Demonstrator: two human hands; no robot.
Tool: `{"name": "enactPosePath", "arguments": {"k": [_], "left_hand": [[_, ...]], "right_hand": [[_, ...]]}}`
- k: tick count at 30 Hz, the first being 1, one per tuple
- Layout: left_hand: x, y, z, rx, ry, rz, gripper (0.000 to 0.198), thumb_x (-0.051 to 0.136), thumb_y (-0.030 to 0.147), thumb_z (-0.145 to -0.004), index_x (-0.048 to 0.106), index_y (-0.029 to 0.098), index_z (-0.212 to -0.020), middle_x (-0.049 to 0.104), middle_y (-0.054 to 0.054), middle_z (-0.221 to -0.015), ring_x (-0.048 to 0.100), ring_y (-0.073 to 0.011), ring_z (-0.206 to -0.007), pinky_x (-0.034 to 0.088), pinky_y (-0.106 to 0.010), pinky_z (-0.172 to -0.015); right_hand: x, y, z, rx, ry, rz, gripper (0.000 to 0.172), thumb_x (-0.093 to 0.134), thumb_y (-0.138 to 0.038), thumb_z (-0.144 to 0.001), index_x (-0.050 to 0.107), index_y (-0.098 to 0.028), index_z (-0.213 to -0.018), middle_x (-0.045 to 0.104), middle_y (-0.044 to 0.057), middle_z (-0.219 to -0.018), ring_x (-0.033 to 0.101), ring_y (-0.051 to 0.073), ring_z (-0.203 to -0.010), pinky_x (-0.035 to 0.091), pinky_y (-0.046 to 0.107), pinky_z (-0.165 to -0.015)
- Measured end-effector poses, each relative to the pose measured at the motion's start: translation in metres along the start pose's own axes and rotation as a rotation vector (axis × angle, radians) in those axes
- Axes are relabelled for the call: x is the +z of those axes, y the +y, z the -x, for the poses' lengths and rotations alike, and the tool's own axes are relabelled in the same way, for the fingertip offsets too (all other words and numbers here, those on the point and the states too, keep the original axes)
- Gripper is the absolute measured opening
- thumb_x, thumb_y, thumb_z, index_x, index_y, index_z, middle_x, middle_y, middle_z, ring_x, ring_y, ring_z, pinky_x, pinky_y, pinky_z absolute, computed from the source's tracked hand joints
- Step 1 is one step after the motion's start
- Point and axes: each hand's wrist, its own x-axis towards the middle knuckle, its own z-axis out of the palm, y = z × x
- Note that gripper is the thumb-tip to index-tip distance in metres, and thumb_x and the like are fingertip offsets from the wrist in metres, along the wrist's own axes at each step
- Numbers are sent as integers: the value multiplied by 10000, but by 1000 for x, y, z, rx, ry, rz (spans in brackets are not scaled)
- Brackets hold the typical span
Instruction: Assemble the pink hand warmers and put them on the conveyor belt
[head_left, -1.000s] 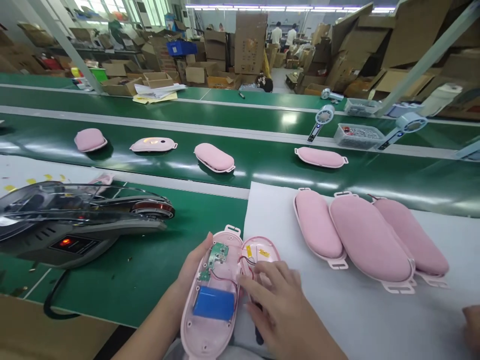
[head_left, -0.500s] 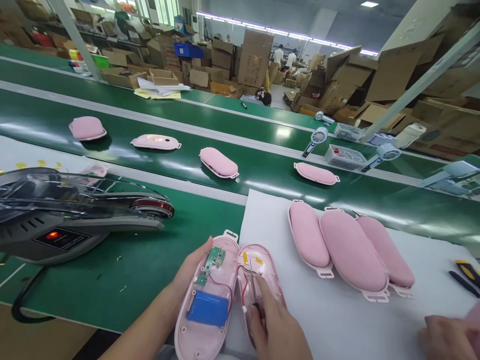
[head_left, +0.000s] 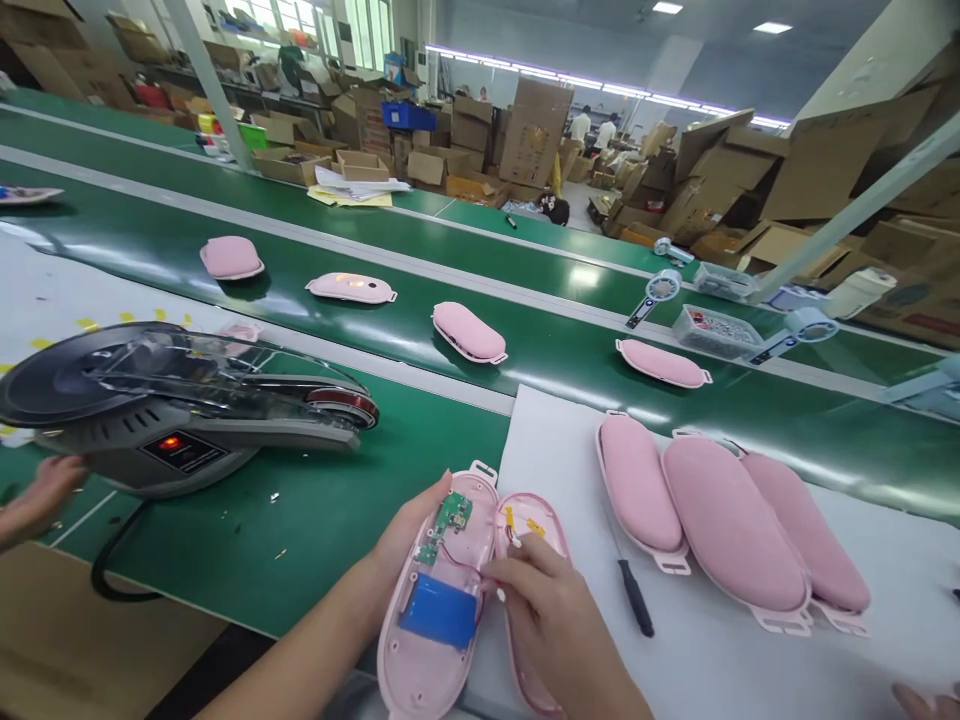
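Observation:
My left hand [head_left: 405,545] grips the left edge of an opened pink shell [head_left: 442,610] that holds a blue battery [head_left: 439,612] and a small green circuit board [head_left: 448,518]. My right hand [head_left: 544,615] rests on the second pink half-shell [head_left: 536,520] beside it, fingers curled and pinching at the red wires [head_left: 491,582] between the halves. A black screwdriver [head_left: 634,595] lies on the white mat [head_left: 705,650] just right of my right hand.
Three closed pink units [head_left: 731,520] lie on the mat to the right. Several more pink units [head_left: 469,332] ride the green conveyor [head_left: 525,340]. A grey tape dispenser machine [head_left: 180,410] stands at left, another person's hand [head_left: 37,497] beside it. Handheld fans [head_left: 654,292] and parts trays [head_left: 709,330] lie beyond.
The screwdriver that was under my right hand now lies on the mat. My right hand has moved up to the wires. The view has shifted left; another person's hand appeared at left.

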Motion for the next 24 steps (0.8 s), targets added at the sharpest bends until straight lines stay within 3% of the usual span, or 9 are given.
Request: {"name": "enactPosePath", "arguments": {"k": [4, 10, 13, 16, 18, 20, 24], "left_hand": [[5, -1, 0, 95, 123, 38, 466, 524, 498, -859, 679, 58, -845, 690, -97, -714, 643, -182, -646, 471, -268, -662], [14, -4, 2, 119, 142, 17, 474, 533, 497, -860, 684, 53, -792, 680, -78, -643, 605, -136, -530, 446, -242, -573], [18, -5, 5, 134, 138, 5, 473, 518, 497, -871, 691, 60, -812, 702, -97, -664, 636, -159, -561, 461, -254, -592], [20, -6, 7, 150, 147, -6, 460, 520, 500, -872, 695, 77, -833, 710, -89, -668, 647, -164, -580, 469, -253, -610], [20, -7, 7, 142, 165, -4, 453, 515, 487, -879, 696, 75, -829, 707, -80, -657, 643, -155, -575, 469, -246, -615], [21, -8, 6, 131, 181, 3, 462, 490, 475, -894, 699, 68, -829, 712, -87, -672, 641, -156, -578, 470, -252, -617], [23, -7, 6, 138, 192, 28, 458, 442, 441, -921, 701, 67, -872, 719, -95, -704, 641, -155, -596, 466, -251, -627]], "right_hand": [[4, -6, -23, 154, -50, -110, 319, 466, -56, -841, 729, -226, -899, 636, 41, -810, 610, 152, -727, 469, 241, -631], [-10, -19, -42, 378, -64, -320, 234, 600, -66, -743, 758, -238, -726, 632, 33, -799, 592, 163, -739, 461, 263, -665], [-15, -20, -45, 532, -157, -516, 205, 605, -132, -728, 743, -230, -844, 634, -2, -729, 582, 152, -682, 452, 268, -660], [-15, -16, -45, 671, -155, -598, 187, 615, -208, -702, 677, -186, -877, 591, -25, -672, 550, 137, -606, 428, 254, -588], [-14, -15, -44, 688, -141, -585, 112, 605, -261, -718, 638, -169, -772, 588, -10, -682, 551, 141, -630, 421, 257, -603], [-13, -15, -43, 673, -135, -568, 157, 585, -310, -749, 618, -168, -689, 584, 5, -695, 540, 143, -660, 408, 259, -627], [-14, -17, -42, 624, -122, -577, 237, 534, -406, -806, 607, -187, -754, 523, -13, -687, 472, 119, -590, 362, 240, -549]]}}
